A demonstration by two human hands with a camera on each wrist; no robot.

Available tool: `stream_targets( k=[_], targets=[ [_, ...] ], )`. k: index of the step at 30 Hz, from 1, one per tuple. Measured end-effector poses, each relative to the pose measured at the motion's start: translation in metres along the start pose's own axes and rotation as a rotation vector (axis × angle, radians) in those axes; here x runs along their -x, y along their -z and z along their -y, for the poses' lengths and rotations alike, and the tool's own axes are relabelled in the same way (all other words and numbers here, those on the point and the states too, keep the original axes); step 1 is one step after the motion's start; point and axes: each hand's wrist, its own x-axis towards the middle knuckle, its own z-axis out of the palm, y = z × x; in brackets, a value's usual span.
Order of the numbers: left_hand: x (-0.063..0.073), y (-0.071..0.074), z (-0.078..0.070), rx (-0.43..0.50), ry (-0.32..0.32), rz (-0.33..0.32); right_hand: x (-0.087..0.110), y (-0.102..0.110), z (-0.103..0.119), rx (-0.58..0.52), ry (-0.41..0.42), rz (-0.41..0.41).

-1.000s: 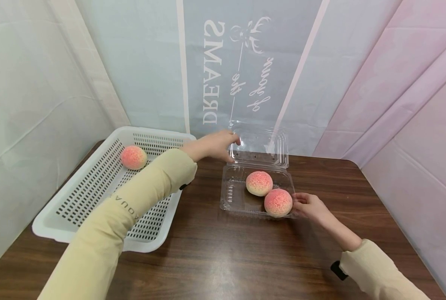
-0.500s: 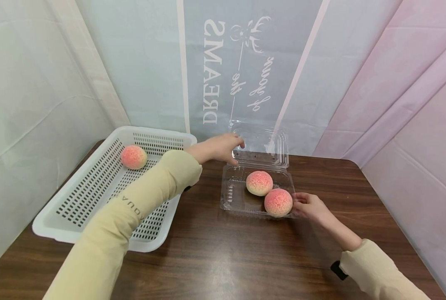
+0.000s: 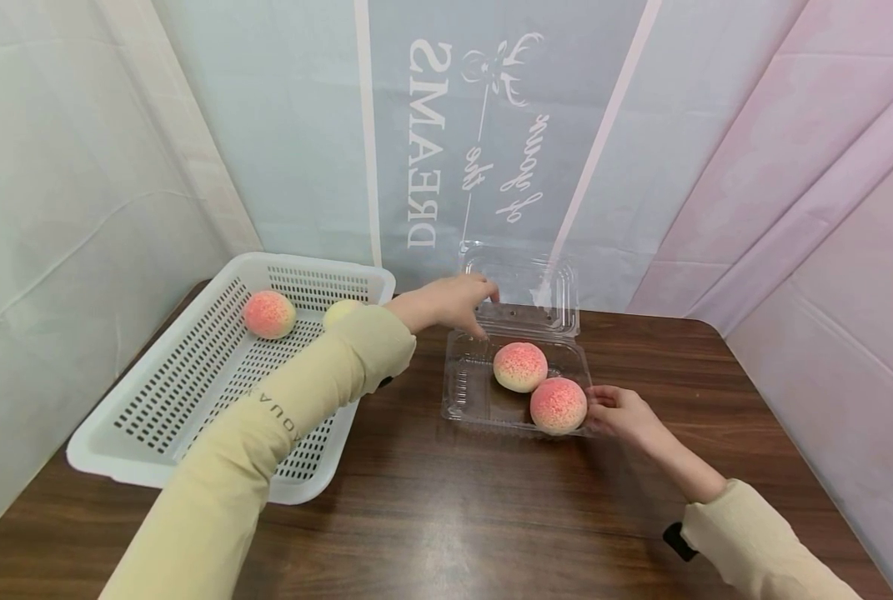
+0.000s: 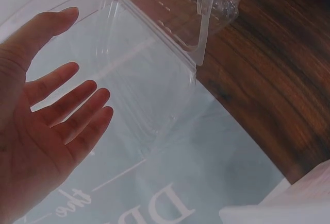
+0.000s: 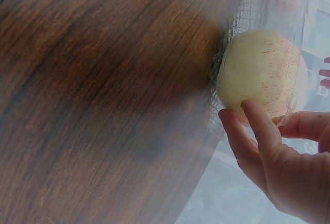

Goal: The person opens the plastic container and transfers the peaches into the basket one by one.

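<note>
Two pink and cream toy peaches, one further back [image 3: 520, 367] and one at the front right [image 3: 559, 406], sit in a clear plastic clamshell box [image 3: 464, 400]. The box's lid [image 3: 524, 287] stands up against the backdrop. My left hand [image 3: 457, 302] hovers by the left side of the lid, its fingers spread and holding nothing. At the box's right front corner, my right hand [image 3: 626, 417] pinches the rim. The right wrist view shows its thumb and fingers on both sides of the clear wall, close to the front peach [image 5: 258, 74].
A white perforated basket [image 3: 101, 454] stands on the left of the dark wooden table [image 3: 446, 517]. It holds a pink peach [image 3: 269, 314] and a pale yellow one [image 3: 341, 312], partly hidden by my left sleeve [image 3: 281, 408]. Fabric backdrops [image 3: 303, 125] border the table.
My left hand has moved a little to the right, towards the lid. The pale peach in the basket has come into sight behind the sleeve. My right hand stays at the box's corner.
</note>
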Motion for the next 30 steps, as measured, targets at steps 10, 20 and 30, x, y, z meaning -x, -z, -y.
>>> stream_targets(
  k=[10, 20, 30],
  targets=[
    [-0.005, -0.005, -0.004, 0.015, 0.009, 0.022, 0.000, 0.000, -0.001, -0.011, 0.015, 0.001],
    [-0.010, -0.010, -0.010, 0.042, 0.012, 0.035, 0.000, 0.000, -0.001, -0.005, 0.018, 0.001],
    [-0.015, -0.016, -0.015, 0.053, 0.024, 0.049, -0.006, 0.004, -0.014, -0.070, 0.092, 0.020]
  ],
)
